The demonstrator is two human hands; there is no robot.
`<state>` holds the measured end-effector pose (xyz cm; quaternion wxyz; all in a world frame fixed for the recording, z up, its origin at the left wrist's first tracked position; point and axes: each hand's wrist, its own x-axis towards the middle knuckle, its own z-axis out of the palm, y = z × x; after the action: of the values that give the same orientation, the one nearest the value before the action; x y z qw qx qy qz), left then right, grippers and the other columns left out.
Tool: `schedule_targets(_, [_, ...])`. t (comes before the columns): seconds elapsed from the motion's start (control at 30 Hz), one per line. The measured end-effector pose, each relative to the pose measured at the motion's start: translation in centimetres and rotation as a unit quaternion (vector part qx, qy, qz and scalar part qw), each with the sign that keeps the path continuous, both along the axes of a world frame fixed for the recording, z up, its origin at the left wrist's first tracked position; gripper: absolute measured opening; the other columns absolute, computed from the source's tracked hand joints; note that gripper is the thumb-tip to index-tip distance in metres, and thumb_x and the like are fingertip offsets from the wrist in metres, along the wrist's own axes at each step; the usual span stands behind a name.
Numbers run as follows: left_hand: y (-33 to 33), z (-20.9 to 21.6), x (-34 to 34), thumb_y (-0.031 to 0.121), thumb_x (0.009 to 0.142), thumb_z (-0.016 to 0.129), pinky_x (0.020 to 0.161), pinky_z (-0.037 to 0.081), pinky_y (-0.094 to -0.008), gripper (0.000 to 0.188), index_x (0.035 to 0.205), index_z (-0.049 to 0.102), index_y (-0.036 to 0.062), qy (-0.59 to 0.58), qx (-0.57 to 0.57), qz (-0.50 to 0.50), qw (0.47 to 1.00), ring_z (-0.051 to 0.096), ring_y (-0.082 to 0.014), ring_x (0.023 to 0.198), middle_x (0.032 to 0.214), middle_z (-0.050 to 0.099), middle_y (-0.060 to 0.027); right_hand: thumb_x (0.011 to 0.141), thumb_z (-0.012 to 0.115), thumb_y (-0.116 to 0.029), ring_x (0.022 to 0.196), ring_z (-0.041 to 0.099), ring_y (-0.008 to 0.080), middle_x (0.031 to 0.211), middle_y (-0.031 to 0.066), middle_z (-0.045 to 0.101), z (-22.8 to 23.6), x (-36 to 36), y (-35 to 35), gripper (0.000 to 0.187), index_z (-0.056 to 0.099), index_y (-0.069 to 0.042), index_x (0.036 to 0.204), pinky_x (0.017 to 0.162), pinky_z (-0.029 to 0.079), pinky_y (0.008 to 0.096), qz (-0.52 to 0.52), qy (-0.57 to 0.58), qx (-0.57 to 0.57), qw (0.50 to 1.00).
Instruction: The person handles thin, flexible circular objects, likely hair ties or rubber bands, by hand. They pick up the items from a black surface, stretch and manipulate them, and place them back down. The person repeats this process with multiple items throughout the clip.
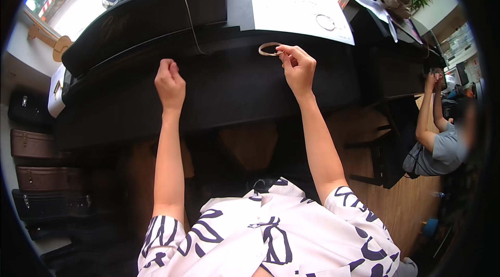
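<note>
My right hand [299, 71] pinches a pale, thin ring-shaped loop [264, 52] between thumb and fingertips, above a long black surface [234, 87]. From here I cannot tell what the loop is made of. Over the left part of the same surface, my left hand [170, 85] is closed with its fingers curled. Whatever it may hold is hidden. Beyond my right hand lies a white sheet [291, 14] with a dark ring [326, 22] on it; whether that ring is a real thing or printed is unclear.
An upright black panel [151, 22] stands along the far left, with a thin pale cord [188, 16] over it. Several dark cases [44, 144] are stacked at the left. On the right, a person in a grey shirt [445, 147] works at another black table [398, 76].
</note>
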<state>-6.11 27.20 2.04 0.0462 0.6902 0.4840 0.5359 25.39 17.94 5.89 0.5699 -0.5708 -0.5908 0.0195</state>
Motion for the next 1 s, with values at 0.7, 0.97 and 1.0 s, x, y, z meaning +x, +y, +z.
schedule_targets(0.7, [-7.4, 1.3, 9.0, 0.018, 0.09, 0.076, 0.057, 0.036, -0.0202, 0.016, 0.099, 0.076, 0.0046, -0.086, -0.211, -0.416, 0.88, 0.053, -0.0044, 0.066, 0.084, 0.071, 0.0004, 0.086, 0.068, 0.004, 0.072, 0.073, 0.0225, 0.081, 0.009, 0.07, -2.4, -5.0, -1.1, 0.015, 0.075, -0.005, 0.096, 0.06, 0.058, 0.0305, 0.117, -0.06, -0.043, 0.99])
schedule_targets(0.97, [-6.8, 0.8, 8.5, 0.019, 0.086, 0.079, 0.053, 0.032, -0.0217, 0.019, 0.101, 0.077, 0.0083, -0.151, -0.287, -0.446, 0.834, 0.046, -0.0019, 0.061, 0.087, 0.074, 0.0031, 0.085, 0.062, 0.011, 0.067, 0.07, 0.0162, 0.079, 0.0053, 0.068, -3.0, -4.8, -0.8, 0.032, 0.077, -0.009, 0.105, 0.06, 0.059, 0.0286, 0.152, -0.037, -0.027, 0.987])
schedule_targets(1.0, [-6.8, 0.9, 8.4, 0.019, 0.086, 0.079, 0.053, 0.032, -0.0217, 0.019, 0.101, 0.077, 0.0082, -0.15, -0.292, -0.445, 0.833, 0.046, -0.0019, 0.061, 0.087, 0.074, 0.0033, 0.086, 0.062, 0.011, 0.068, 0.071, 0.0162, 0.08, 0.0052, 0.069, -2.9, -4.9, -0.8, 0.032, 0.077, -0.01, 0.106, 0.061, 0.059, 0.0286, 0.159, -0.029, -0.019, 0.987])
